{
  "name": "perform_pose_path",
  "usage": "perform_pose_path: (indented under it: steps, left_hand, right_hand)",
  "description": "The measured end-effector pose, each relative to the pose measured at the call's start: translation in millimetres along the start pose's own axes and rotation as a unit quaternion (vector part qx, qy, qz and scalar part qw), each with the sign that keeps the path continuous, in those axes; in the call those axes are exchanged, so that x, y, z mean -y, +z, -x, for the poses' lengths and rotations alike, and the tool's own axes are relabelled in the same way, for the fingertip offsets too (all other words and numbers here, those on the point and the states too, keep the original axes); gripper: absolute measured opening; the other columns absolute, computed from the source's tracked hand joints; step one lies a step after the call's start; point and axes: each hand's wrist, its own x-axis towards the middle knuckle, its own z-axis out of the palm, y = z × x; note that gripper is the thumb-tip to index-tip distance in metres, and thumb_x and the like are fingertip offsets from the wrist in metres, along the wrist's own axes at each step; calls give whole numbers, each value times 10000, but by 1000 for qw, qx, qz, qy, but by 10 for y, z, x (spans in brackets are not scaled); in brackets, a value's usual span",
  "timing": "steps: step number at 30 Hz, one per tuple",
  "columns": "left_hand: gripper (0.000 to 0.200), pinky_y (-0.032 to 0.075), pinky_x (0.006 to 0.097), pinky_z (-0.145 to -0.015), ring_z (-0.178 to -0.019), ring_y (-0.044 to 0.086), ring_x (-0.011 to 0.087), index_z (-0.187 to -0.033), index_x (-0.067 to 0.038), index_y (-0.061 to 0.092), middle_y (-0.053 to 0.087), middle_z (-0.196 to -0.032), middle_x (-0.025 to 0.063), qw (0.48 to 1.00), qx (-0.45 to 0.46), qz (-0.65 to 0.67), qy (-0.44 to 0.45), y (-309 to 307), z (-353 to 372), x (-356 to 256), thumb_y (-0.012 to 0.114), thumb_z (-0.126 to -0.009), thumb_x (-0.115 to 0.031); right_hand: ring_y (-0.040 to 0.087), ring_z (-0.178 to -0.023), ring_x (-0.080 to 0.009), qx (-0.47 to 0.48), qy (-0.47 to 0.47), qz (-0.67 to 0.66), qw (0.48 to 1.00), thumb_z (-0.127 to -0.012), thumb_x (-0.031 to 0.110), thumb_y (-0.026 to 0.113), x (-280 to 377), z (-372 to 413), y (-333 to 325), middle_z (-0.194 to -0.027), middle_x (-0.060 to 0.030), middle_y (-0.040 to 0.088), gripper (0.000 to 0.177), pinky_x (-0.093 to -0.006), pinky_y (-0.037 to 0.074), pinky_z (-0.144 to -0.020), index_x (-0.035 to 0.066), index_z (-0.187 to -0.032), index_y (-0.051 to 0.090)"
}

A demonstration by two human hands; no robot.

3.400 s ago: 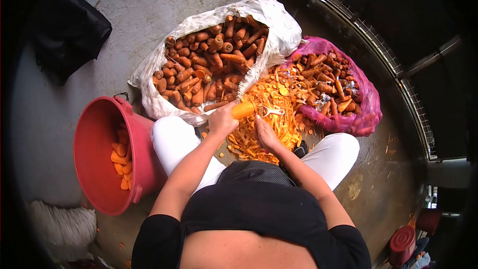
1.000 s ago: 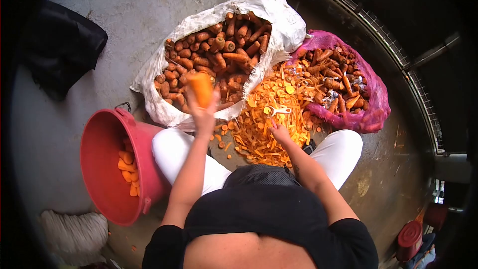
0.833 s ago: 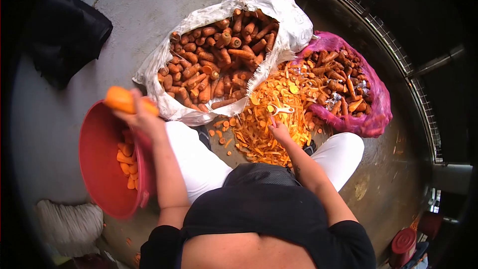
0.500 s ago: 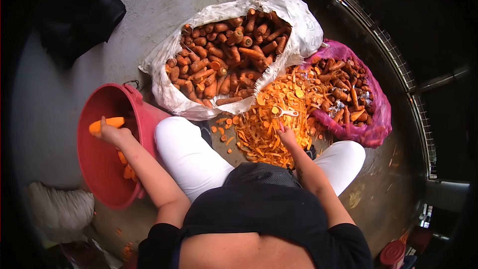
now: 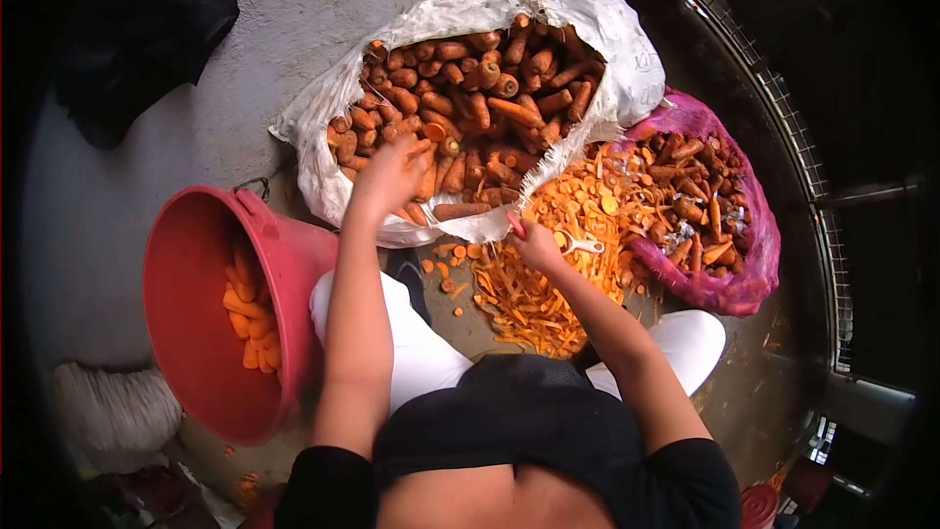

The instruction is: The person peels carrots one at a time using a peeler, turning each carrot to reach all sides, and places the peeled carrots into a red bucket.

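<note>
white sack (image 5: 607, 49): unpeeled carrots (image 5: 490, 108)
red bucket (image 5: 176, 264): peeled carrots (image 5: 245, 318)
left hand (image 5: 390, 176): on unpeeled carrots, grip unclear
right hand (image 5: 537, 245): clamped on peeler (image 5: 585, 246), head pointing right, long axis crosswise

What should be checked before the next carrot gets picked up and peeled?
1. Left hand reaches the unpeeled carrots in the white sack: ok.
2. Left hand closed on one carrot: cannot tell.
3. Peeler held in right hand: ok.
4. Red bucket has room above its peeled carrots: ok.
5. Peelings heaped apart from the bucket: ok.
</note>
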Motion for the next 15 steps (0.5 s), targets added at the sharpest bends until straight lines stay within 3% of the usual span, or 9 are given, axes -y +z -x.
perform_pose_path:
  steps: [1, 2, 3, 5, 8, 13, 15]
  left_hand:
    - [520, 454, 459, -915, -1065, 577, 371, -1261, -58, 517, 610, -1101, 242, 981, 165, -89, -47, -26, 36, -43, 553, -860, -387]
    - [615, 454, 452, -914, -1075, 574, 363, -1313, -46, 466, 600, -1132, 240, 950, 280, -122, -66, -61, 30, -90, 566, -837, -422]
    - [631, 451, 449, -916, -1084, 566, 371, -1339, -40, 438, 589, -1151, 246, 937, 329, -94, -76, 55, -24, 8, 561, -845, -414]
    - [591, 452, 446, -908, -1062, 572, 385, -1331, -46, 451, 591, -1147, 244, 976, 213, -40, -21, 93, 1, -26, 547, -865, -397]
    - [550, 451, 448, -896, -1025, 583, 392, -1319, -44, 460, 597, -1127, 234, 992, 105, -31, -62, 2, -125, -154, 539, -881, -368]
    - [510, 448, 464, -852, -950, 596, 393, -1289, -46, 490, 604, -1049, 223, 979, 161, -76, -97, 28, -182, -2, 542, -883, -350]
    - [498, 449, 471, -841, -946, 597, 396, -1277, -49, 502, 606, -1043, 223, 975, 180, -81, -98, 38, -214, -37, 542, -884, -351]
  right_hand:
    - [623, -851, -380, 11, -7, 6, 1000, -821, 305, 580, 91, -175, 12, -866, -222, 644, 294, -456, 480, -750, 33, -931, 597]
    - [626, -860, -377, 23, -13, 11, 1000, -828, 295, 565, 159, -341, 39, -872, -222, 646, 285, -458, 483, -755, 32, -934, 598]
    - [629, -856, -370, 16, -11, 37, 999, -828, 300, 566, 160, -533, 127, -870, -216, 649, 284, -458, 484, -749, 39, -935, 603]
    - [635, -850, -354, 5, -3, 89, 996, -826, 310, 568, 64, -922, 376, -866, -204, 654, 283, -458, 488, -736, 54, -936, 615]
    - [631, -930, -365, 40, 16, 130, 991, -877, 249, 477, -28, -1292, 650, -996, -198, 645, 284, -462, 498, -790, 50, -1059, 568]
    - [636, -924, -365, 60, 16, 167, 984, -927, 272, 416, -142, -1621, 995, -965, -216, 655, 284, -472, 497, -760, 56, -1081, 518]
    - [635, -915, -378, 71, 15, 169, 983, -929, 265, 405, -181, -1680, 1131, -1025, -243, 617, 287, -476, 503, -754, 46, -1086, 503]
